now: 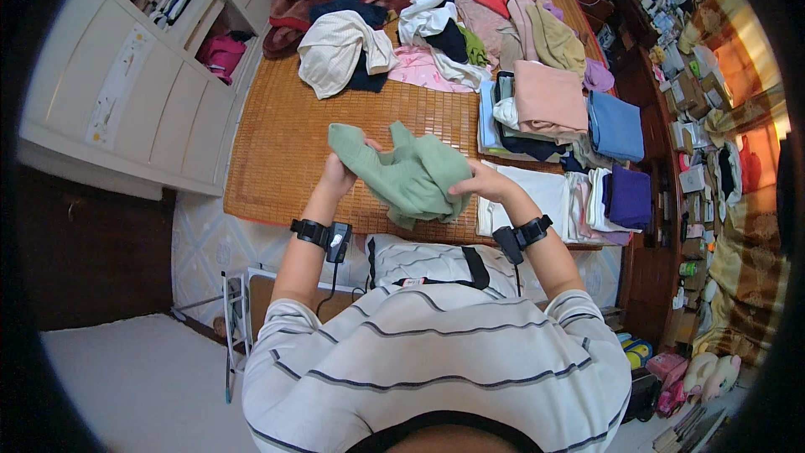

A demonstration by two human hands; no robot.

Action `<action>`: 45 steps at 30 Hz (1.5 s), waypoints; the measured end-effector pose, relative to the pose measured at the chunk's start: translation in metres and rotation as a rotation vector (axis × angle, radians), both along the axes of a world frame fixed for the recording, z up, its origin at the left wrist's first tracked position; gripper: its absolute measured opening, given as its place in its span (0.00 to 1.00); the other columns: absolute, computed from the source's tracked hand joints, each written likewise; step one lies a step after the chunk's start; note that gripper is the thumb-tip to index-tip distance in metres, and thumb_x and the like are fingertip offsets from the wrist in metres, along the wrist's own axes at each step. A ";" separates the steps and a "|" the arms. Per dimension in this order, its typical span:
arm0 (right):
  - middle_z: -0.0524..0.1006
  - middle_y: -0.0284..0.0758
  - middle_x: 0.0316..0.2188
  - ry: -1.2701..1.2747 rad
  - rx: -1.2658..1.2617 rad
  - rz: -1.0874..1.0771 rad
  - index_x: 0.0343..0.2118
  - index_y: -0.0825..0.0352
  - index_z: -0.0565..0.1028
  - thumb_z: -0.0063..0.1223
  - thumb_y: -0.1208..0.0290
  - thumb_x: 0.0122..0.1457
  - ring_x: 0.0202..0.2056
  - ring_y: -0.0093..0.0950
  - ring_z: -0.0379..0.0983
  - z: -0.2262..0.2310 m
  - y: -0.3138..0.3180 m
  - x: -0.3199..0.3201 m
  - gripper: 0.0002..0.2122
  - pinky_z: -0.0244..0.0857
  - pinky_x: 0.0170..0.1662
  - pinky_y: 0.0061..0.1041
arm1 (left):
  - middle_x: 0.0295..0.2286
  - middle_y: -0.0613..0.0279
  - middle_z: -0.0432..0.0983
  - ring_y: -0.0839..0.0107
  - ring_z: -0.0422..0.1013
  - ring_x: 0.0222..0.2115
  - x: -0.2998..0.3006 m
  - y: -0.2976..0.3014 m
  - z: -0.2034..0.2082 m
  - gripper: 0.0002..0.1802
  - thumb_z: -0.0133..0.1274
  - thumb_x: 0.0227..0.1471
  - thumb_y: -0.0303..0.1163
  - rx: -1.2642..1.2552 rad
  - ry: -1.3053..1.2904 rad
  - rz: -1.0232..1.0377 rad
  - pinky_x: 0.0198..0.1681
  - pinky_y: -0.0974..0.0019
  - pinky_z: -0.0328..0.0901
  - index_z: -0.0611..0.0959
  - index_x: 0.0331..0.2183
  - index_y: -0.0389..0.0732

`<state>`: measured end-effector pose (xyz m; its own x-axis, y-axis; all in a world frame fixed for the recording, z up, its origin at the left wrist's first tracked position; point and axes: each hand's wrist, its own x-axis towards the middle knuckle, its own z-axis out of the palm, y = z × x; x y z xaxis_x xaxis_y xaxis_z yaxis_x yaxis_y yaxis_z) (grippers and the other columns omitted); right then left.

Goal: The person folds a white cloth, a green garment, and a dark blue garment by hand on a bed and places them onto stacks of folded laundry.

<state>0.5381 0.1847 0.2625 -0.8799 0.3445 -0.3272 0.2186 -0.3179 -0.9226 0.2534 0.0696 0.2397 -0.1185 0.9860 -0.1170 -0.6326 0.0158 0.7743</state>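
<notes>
Over a bed spread with a brown woven mat [281, 138], we hold a pale green garment [411, 172] between our two hands, as seen in the head view. Our left hand [339, 172] has its grip on the garment near its left end, partly behind the cloth, while our right hand [486, 182] pinches its right side in a narrow grip, thumb toward us. The cloth hangs bunched between them near the mat's front edge; we cannot tell whether its lowest fold touches the mat. Beyond it lie a crumpled cream garment [342, 49], a pink patterned cloth [428, 70] and a dark red blanket [289, 17]. To the right, a folded peach cloth [551, 96] tops a stack just beside a folded blue cloth [616, 127], with a folded white cloth [537, 200] and a folded purple cloth [629, 195] nearer us. Black wristbands [310, 232] circle both our wrists.
</notes>
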 end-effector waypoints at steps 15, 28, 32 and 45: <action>0.72 0.35 0.40 0.004 0.137 -0.436 0.46 0.71 0.66 0.55 0.76 0.42 0.41 0.23 0.67 -0.023 0.012 0.019 0.25 0.61 0.45 0.23 | 0.40 0.55 0.71 0.64 0.67 0.40 0.007 -0.004 0.007 0.06 0.42 0.50 0.32 -0.020 0.075 0.133 0.44 0.62 0.63 0.71 0.24 0.43; 0.71 0.32 0.38 0.305 -0.003 -0.390 0.46 0.71 0.65 0.48 0.80 0.42 0.40 0.22 0.67 0.014 0.010 0.015 0.23 0.61 0.44 0.23 | 0.42 0.53 0.69 0.69 0.64 0.44 0.006 -0.001 0.023 0.33 0.51 0.45 0.38 -0.230 0.470 -0.378 0.47 0.67 0.59 0.63 0.53 0.39; 0.72 0.30 0.36 0.268 0.056 -0.305 0.45 0.70 0.66 0.48 0.81 0.41 0.38 0.21 0.67 0.010 0.016 0.015 0.23 0.62 0.42 0.21 | 0.47 0.48 0.63 0.62 0.62 0.44 0.038 0.023 0.017 0.45 0.62 0.37 0.44 -0.100 0.928 -0.654 0.47 0.64 0.58 0.60 0.54 0.39; 0.71 0.27 0.32 0.223 0.084 -0.387 0.42 0.68 0.68 0.49 0.81 0.40 0.33 0.18 0.67 0.032 0.010 0.028 0.20 0.63 0.38 0.19 | 0.44 0.60 0.68 0.70 0.63 0.46 0.115 0.035 0.007 0.39 0.65 0.35 0.30 0.168 0.873 -0.314 0.50 0.66 0.58 0.65 0.49 0.37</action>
<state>0.5662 0.1948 0.2948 -0.7271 0.6791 -0.1008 -0.1089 -0.2591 -0.9597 0.3680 0.1051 0.2466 0.1770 0.9836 0.0338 0.1870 -0.0673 0.9800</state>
